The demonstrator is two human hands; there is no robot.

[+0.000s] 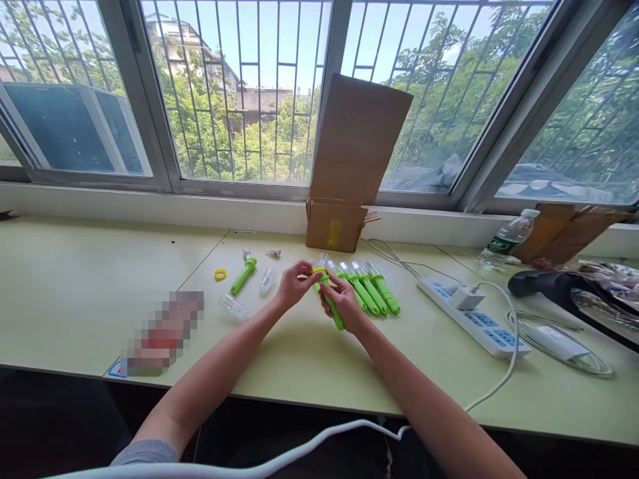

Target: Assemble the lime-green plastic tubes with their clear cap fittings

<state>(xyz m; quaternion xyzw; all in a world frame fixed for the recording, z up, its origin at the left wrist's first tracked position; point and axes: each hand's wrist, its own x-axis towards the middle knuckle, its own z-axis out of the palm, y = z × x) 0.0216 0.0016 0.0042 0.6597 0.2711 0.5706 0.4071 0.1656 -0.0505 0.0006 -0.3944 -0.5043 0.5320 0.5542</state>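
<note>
My right hand (344, 303) is wrapped round a green plastic handle (338, 320) that slants over the table. At its upper end sits a yellow ring (318, 270), pinched by the fingers of my left hand (295, 286). To the left lies another green handle (243, 277) with a whitish tip, beside a loose yellow ring (220, 274). Two clear plastic caps (268, 281) and a small white piece with a red spot (273, 253) lie nearby. Just right of my right hand, several green handles with clear tops (372, 293) rest in a row.
An open cardboard box (333, 226) stands against the window sill. On the right are a white power strip (474, 318) with a plugged-in adapter, coiled cables (559, 342), a water bottle (509, 238) and a black strap (554, 286). A pixelated item (164, 336) lies front left.
</note>
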